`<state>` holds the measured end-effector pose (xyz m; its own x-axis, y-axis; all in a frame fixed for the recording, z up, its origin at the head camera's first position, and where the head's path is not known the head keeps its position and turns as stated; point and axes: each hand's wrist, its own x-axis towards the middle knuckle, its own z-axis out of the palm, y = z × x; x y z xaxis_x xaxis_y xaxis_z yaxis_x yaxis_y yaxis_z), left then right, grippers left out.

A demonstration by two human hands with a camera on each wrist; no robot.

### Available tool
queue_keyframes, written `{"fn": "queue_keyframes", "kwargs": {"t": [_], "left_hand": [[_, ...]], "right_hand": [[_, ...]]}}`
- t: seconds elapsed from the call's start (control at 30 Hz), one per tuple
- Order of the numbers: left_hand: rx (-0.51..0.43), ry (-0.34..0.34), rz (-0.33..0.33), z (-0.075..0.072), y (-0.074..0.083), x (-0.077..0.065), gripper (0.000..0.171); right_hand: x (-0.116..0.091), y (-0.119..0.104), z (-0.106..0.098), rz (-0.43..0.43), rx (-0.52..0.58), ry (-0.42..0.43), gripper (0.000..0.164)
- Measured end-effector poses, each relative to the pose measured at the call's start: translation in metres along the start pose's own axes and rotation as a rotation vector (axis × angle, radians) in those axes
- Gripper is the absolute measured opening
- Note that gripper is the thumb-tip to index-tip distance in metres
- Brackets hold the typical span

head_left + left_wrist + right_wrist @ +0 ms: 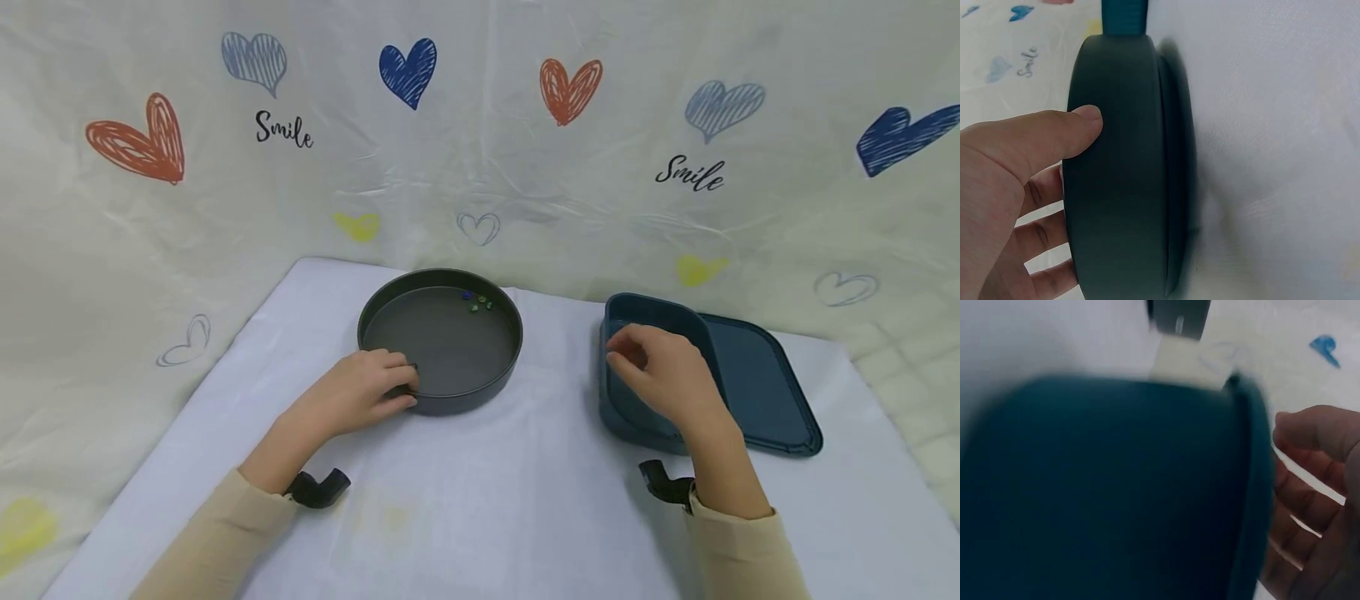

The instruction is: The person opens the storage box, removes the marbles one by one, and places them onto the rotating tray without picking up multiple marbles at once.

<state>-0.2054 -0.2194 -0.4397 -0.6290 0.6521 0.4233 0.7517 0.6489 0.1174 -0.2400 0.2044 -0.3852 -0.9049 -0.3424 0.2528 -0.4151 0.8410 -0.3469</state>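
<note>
At the near left side of a round dark grey pan (450,350), my left hand (360,387) holds the rim. Its thumb (1088,122) lies against the outer wall, with the other fingers over the rim. Several small green and blue beads (482,299) lie inside the pan, toward the far right. My right hand (667,371) is over a deep dark blue box (652,304), its fingers loosely curled. No object shows between its thumb and fingers, and the box wall hides part of the fingers in the right wrist view.
A flat dark blue lid (765,387) lies right of the box, partly behind it. White cloth (517,500) covers the table, and a curtain printed with hearts (480,150) hangs along the back. Each wrist carries a black camera mount (318,489).
</note>
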Motion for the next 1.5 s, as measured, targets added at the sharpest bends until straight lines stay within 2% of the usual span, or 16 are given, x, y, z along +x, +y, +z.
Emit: {"fn": "queue_keyframes", "kwargs": {"t": [0.17, 0.3, 0.6, 0.73, 1.5], "left_hand": [[0.000, -0.011, -0.008, -0.001, 0.001, 0.001, 0.010], [0.004, -0.019, -0.017, -0.002, 0.002, 0.002, 0.010], [0.005, -0.024, -0.025, -0.001, 0.001, 0.000, 0.010], [0.004, -0.026, -0.025, -0.001, 0.001, -0.001, 0.010], [0.002, -0.045, -0.033, -0.002, 0.003, 0.001, 0.011]], "right_hand": [[-0.002, 0.012, -0.011, 0.124, -0.121, -0.187, 0.022], [-0.002, 0.018, -0.012, 0.173, -0.164, -0.331, 0.031], [-0.001, 0.034, -0.005, 0.249, -0.159, -0.491, 0.041], [-0.002, 0.039, -0.004, 0.269, -0.140, -0.531, 0.043], [-0.010, 0.045, -0.013, 0.336, -0.087, -0.614, 0.048]]}}
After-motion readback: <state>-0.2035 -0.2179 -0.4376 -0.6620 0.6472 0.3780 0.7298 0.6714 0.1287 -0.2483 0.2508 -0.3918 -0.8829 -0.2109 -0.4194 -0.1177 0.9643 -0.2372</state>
